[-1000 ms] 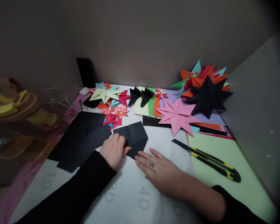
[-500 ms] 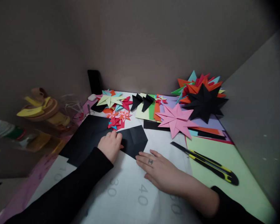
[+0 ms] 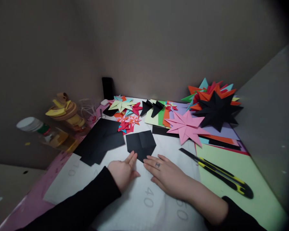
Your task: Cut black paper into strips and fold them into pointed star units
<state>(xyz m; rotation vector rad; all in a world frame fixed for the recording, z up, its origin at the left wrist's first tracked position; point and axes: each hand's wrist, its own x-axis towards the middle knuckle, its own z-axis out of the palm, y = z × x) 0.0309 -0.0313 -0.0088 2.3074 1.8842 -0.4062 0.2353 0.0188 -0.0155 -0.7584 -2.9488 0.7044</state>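
Note:
A folded piece of black paper (image 3: 141,143) lies flat on the white mat (image 3: 125,208), with creases across it and its near end coming to a point. My left hand (image 3: 124,170) rests at its lower left edge, index and middle fingers stretched out, thumb apart. Along the lower right edge, my right hand (image 3: 166,175) lies flat with fingers extended, their tips touching the paper. Neither hand grips anything. Larger black sheets (image 3: 102,138) lie to the left, and a pink paper star (image 3: 186,125) sits beyond my right hand.
A utility knife (image 3: 219,175) with its blade out lies on pale green paper (image 3: 233,205) at the right. Folded stars, including a black one (image 3: 218,109), stand at the back right. A bottle (image 3: 42,128) and a yellow-lidded cup (image 3: 67,112) stand at the left. A phone (image 3: 107,88) leans against the wall.
My left hand has come down from the paper's upper left side to its lower left edge. My right hand stays nearly in place on the paper. The view has shifted slightly.

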